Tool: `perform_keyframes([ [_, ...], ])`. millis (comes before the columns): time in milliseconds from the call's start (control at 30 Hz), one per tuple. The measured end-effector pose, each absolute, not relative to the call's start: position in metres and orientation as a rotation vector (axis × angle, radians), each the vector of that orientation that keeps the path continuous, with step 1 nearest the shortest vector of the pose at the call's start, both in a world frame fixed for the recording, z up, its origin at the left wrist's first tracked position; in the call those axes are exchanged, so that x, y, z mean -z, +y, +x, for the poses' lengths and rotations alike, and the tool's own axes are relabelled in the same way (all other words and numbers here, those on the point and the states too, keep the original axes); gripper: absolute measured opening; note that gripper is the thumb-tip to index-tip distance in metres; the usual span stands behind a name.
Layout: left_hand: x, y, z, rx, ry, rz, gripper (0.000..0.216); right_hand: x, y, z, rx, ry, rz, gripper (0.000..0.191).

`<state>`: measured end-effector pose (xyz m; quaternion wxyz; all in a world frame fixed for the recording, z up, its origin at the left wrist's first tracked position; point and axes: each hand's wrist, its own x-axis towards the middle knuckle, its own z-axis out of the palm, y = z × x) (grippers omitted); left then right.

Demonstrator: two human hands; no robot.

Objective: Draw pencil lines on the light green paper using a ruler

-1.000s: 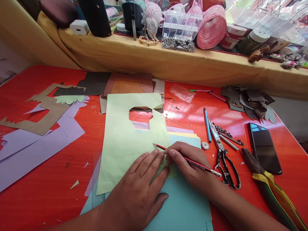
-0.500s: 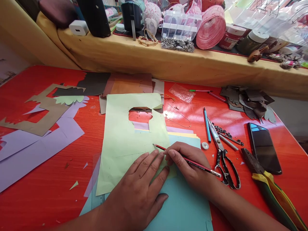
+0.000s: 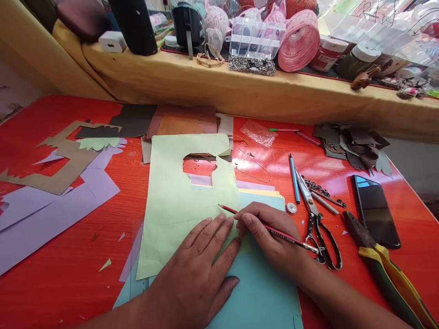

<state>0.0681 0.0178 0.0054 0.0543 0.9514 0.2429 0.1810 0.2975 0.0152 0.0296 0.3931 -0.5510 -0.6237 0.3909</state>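
My left hand [image 3: 206, 267] lies flat with its fingers stretched over the lower part of a pale green paper sheet [image 3: 168, 196]. In my right hand [image 3: 269, 233] is a red and black pencil [image 3: 288, 237], its tip at faint drawn lines on the sheet. A ragged hole is cut through the upper part of the green sheet. Beneath it lie blue paper [image 3: 264, 283] and edges of purple and yellow sheets. Whether the pencil tip touches the paper, I cannot tell.
Scissors [image 3: 313, 205], a blue pen [image 3: 294, 178], pliers [image 3: 377, 260] and a phone [image 3: 375, 210] lie to the right. Cut purple paper [image 3: 82, 214] and a brown cut-out [image 3: 65, 160] are at left. Dark scraps [image 3: 353, 144] sit far right. A cloth-covered ledge [image 3: 192, 82] holds jars and boxes.
The pencil's eraser end has shifted slightly right and its tip stays about in place. My left hand has not visibly moved. The whole view has shifted very slightly.
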Motion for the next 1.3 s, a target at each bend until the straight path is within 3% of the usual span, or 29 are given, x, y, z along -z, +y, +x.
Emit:
perform_keyframes([
  [933, -0.0037, 0.0166, 0.0674, -0.536, 0.721, 2.886, 0.054, -0.0313, 0.0161, 0.2953, -0.965, -1.587, -1.444, 0.035],
  [1300, -0.0048, 0.0169, 0.0674, -0.530, 0.734, 2.890, 0.051, -0.0288, 0.0142, 0.2980, -0.976, -1.546, -1.435, 0.030],
])
